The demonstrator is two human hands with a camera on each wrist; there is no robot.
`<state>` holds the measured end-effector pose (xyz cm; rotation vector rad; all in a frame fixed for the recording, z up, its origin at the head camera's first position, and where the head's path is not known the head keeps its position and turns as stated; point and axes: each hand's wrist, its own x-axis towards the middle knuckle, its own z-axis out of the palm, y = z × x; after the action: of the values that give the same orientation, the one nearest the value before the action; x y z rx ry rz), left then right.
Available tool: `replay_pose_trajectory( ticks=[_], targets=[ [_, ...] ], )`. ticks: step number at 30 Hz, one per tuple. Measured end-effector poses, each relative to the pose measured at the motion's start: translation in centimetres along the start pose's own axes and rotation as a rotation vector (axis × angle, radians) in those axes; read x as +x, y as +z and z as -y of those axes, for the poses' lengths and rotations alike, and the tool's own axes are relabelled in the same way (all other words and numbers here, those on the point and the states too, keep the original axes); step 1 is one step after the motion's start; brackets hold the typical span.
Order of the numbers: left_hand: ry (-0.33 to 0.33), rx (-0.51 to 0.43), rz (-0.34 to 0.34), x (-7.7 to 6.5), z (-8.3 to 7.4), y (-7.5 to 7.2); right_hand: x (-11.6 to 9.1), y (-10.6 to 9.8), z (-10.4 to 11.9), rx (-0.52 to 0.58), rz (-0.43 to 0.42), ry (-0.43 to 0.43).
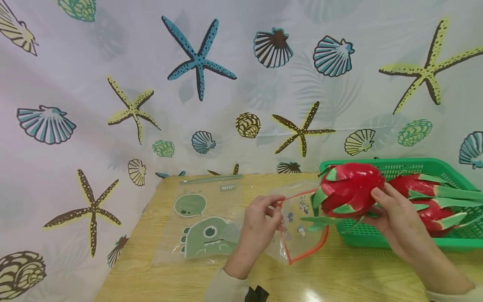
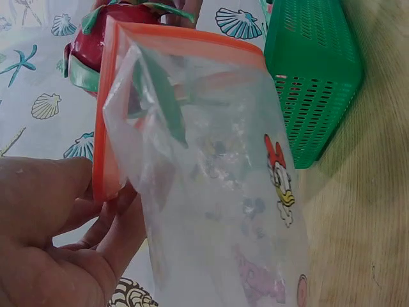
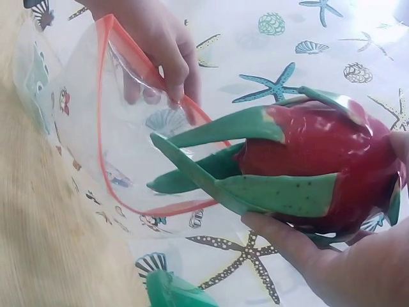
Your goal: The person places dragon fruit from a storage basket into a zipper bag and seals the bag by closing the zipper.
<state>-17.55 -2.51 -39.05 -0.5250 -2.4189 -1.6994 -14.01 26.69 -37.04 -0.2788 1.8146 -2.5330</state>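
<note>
green basket (image 1: 362, 239) at four o'clock. at its nine o'clock, orange-rimmed bag (image 2: 223, 185), edge pinched by the left hand (image 1: 260, 222). dragon fruit (image 1: 354, 184), at the bag's two o'clock, grasped in the right hand (image 1: 400, 226), leaves (image 3: 223, 126) facing the mouth. i judge this loading; next calls for a wider mouth, leaves gathered.

wood-grain table (image 1: 151, 285) | left: clear dinosaur-print bag (image 1: 207, 243), flat | right: perforated green basket (image 1: 362, 240)

Dragon fruits (image 1: 434, 214) in basket (image 1: 362, 238), right of bag (image 1: 298, 239)
</note>
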Motion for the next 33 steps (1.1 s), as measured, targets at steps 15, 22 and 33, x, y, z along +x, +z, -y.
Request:
replay_pose_trajectory(
  ticks=[15, 22, 33],
  targets=[
    [0.138, 0.127, -0.055, 0.7, -0.3, 0.7, -0.5, 2.4, -2.0, 0.127, -0.011, -0.024],
    [0.133, 0.113, -0.075, 0.8, -0.4, 0.6, -1.1, 3.0, -3.1, 0.1, -0.022, -0.05],
    [0.074, 0.037, -0.046, 0.7, -1.5, 1.0, -3.0, 5.5, -4.4, -0.448, -0.064, -0.176]
  ],
)
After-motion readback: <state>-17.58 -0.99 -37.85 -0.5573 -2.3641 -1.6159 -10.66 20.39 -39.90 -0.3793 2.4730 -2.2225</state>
